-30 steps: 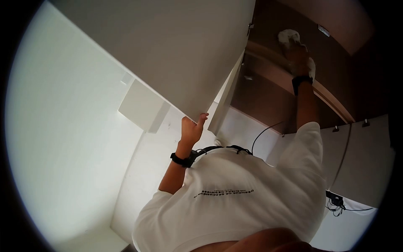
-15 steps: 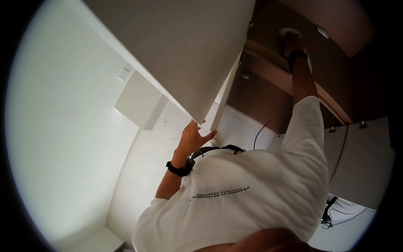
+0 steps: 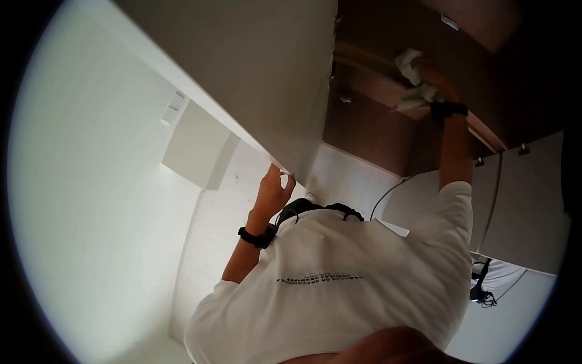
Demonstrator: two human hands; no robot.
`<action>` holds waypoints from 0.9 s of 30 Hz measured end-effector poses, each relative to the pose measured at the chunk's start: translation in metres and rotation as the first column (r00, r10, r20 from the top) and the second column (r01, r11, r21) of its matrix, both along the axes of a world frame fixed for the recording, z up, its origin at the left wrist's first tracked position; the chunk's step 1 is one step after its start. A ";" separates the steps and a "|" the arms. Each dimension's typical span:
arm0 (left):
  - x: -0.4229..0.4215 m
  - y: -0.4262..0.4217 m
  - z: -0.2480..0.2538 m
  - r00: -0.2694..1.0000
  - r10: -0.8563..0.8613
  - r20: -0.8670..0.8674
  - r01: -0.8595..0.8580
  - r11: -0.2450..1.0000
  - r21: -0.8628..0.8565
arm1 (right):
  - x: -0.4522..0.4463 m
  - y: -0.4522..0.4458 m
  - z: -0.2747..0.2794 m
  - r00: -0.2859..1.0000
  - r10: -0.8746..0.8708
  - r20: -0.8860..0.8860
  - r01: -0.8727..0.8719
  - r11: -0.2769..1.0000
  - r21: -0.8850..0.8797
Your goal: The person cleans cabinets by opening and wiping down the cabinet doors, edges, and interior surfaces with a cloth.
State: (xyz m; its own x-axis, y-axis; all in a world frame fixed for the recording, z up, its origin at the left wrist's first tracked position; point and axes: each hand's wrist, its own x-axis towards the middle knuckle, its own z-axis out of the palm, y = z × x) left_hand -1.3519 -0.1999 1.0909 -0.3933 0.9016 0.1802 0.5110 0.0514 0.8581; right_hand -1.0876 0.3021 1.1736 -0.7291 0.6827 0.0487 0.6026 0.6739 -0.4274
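My left hand (image 3: pixel 271 193), with a black band on its wrist, pinches the bottom corner of a pale cabinet door (image 3: pixel 242 73) that stands swung out. My right hand (image 3: pixel 442 83) reaches up into the dark brown cabinet (image 3: pixel 367 130). A crumpled white cloth (image 3: pixel 409 67) is bunched in its fingers, part of it hanging loose beside the wooden shelf edge (image 3: pixel 357 64). Shadow hides some of the right fingers. Another black band circles that wrist.
More pale cabinet doors (image 3: pixel 524 206) with dark hinges (image 3: pixel 524 149) are at the right. A thin dark cable (image 3: pixel 383 197) curves below the cabinet. A boxy white fixture (image 3: pixel 197 142) juts from the left wall. Black cords (image 3: pixel 482 291) lie at lower right.
My right hand has come down and right with the cloth, away from the upper panel. My left thumb has closed in on the door corner, where it was spread before.
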 end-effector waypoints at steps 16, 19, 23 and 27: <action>-0.005 -0.005 0.010 0.999 -0.045 0.001 0.045 0.999 -0.001 | -0.023 -0.174 -0.040 1.000 0.009 -0.023 -0.021 0.799 -0.601; -0.004 -0.004 0.011 0.998 -0.065 -0.004 0.065 0.997 -0.044 | -0.031 -0.252 -0.089 0.992 0.080 0.094 0.005 0.734 -0.679; -0.009 -0.012 0.011 0.956 -0.176 0.233 0.186 0.982 -0.021 | -0.062 -0.356 -0.088 0.976 0.212 -0.052 -0.161 0.538 -0.827; -0.027 -0.033 0.009 0.811 -0.290 0.507 0.429 0.885 -0.180 | -0.092 -0.417 -0.066 0.989 0.146 0.003 -0.074 0.526 -0.847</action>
